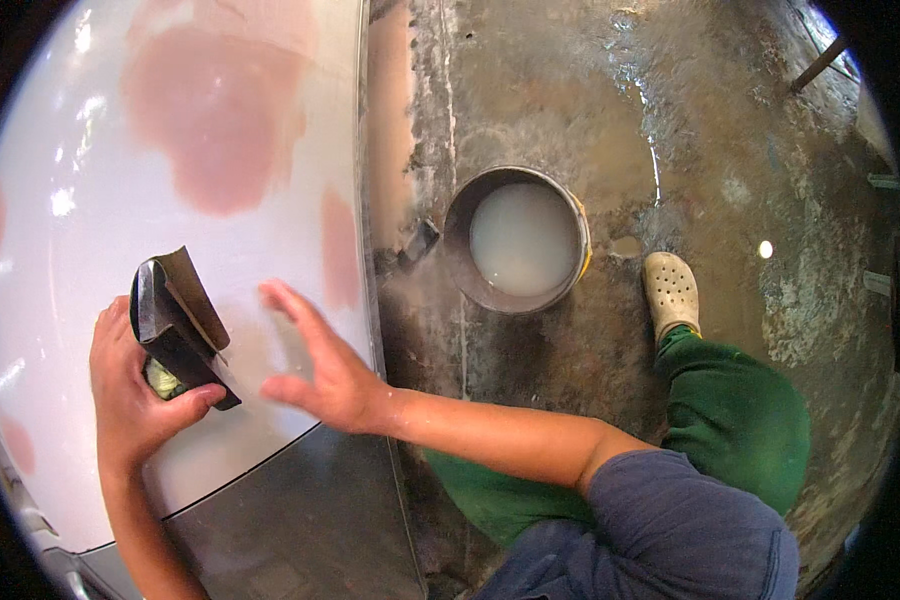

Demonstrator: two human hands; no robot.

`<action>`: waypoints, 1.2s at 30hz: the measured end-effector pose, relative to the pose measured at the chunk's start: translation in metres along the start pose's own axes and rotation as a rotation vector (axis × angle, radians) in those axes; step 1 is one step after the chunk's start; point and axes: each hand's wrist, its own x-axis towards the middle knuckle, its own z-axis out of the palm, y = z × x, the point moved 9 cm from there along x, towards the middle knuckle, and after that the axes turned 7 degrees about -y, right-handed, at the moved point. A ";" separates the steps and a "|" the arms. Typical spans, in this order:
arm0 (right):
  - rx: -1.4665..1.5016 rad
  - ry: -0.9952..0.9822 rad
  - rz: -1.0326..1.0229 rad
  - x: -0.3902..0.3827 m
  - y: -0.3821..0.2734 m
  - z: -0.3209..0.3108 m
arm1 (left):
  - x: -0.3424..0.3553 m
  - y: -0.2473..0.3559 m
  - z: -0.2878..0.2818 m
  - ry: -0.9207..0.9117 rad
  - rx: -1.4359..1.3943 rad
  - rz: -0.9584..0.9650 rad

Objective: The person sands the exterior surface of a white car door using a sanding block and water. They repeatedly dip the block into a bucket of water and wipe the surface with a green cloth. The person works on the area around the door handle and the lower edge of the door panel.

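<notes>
Head view: the left hand (130,385) is clamped on a dark sanding block (175,335) wrapped in abrasive paper, held at 9 o'clock against the white body panel (90,150). The right hand (325,365), fingers spread and empty, rests flat on the panel just beside the block. Judged from the surface, pinkish filler patches (215,120) remain dull and visible, so smoothing appears partial. At 1 o'clock, a round bucket (525,240) of milky water stands on the wet, gritty floor (730,130).

Glossy smooth white panel (170,200); matt dark sanding block (175,325); rough wet concrete floor (710,150).
</notes>
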 end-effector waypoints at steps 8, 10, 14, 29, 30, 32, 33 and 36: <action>0.160 -0.159 -0.085 0.038 -0.055 0.029 | -0.005 -0.006 -0.005 0.009 0.059 0.071; 0.388 -0.196 0.065 0.032 -0.046 0.045 | -0.018 -0.008 -0.013 -0.032 0.113 0.057; 0.362 -0.152 0.121 0.032 -0.033 0.041 | -0.018 0.001 -0.012 0.019 0.017 0.154; -1.040 -0.499 0.932 0.010 0.034 -0.224 | -0.024 0.015 -0.011 0.054 0.221 0.208; -1.149 -0.557 0.987 -0.005 0.056 -0.242 | -0.024 0.013 -0.009 0.068 0.225 0.209; -1.233 -0.552 1.134 -0.032 0.100 -0.272 | -0.026 0.011 -0.006 0.091 0.232 0.204; -1.202 -0.485 1.228 -0.045 0.126 -0.287 | -0.026 0.011 -0.006 0.095 0.231 0.206; -1.131 -0.371 1.412 -0.084 0.229 -0.334 | -0.023 0.015 -0.007 0.097 0.233 0.222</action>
